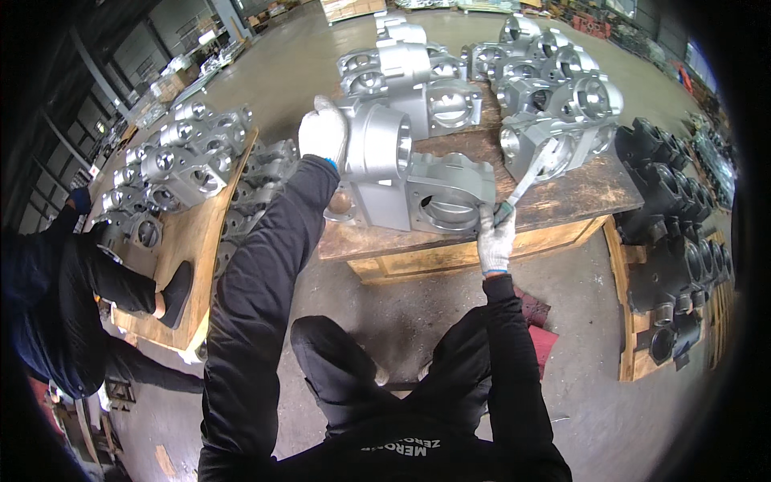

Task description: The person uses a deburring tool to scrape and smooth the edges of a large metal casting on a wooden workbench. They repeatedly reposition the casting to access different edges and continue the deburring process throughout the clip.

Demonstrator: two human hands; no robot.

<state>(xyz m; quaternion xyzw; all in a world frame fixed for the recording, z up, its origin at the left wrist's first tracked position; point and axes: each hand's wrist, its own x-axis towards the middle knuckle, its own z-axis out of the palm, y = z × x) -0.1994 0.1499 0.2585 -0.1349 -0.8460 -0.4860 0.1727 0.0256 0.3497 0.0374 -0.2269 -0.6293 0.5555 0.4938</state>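
My left hand (324, 135), in a white knit glove, grips the upper left side of a large silver metal casting (377, 145). The casting stands at the near edge of a wooden bench (554, 197), its round bore facing right. Its lower right part has a wide round opening. Beside that opening my right hand (496, 241), also gloved, is closed round the green handle of a flat grey hand tool (530, 179) that looks like a file. The tool points up and to the right, away from me, in front of another silver casting (554, 136).
More silver castings (401, 68) crowd the bench behind. Black cylindrical castings (671, 233) sit on a wooden pallet at right. At left, a person (72, 297) has one foot on a wooden platform (205, 265) holding silver castings. Red sheets (540, 341) lie near the bench.
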